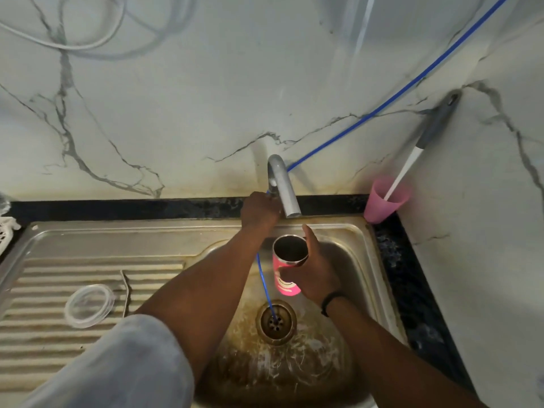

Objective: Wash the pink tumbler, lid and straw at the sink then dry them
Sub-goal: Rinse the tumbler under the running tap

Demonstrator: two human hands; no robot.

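the wash looks barely begun. the right hand (316, 269) has its grip wrapped round the pink tumbler (285, 272), mouth up and tilted toward the camera, just below the spout of the tap (284, 189) over the sink (357, 260). the left hand (259, 212) reaches to the tap's base at about 11 o'clock from the tumbler; its grip seems curled on the handle there, though the handle itself is mostly hidden (so i judge it as turning the water on or off). no stream shows from the spout, and whether the tumbler's inside is wet cannot be told.

the clear lid (89, 306) and the bent metal straw (126, 290) lie apart from the basin on the ribbed drainboard (44, 343), at about 9 o'clock from the tumbler, just beside each other. they look untouched, so rinsing all three pieces and drying them is still ahead.

counted: one tumbler, one lid, one straw, one tap, one drain (275, 321) with a thin blue tube (263, 282) running into it, and one paler pink cup (384, 201) holding a brush at 2 o'clock on the surface corner.
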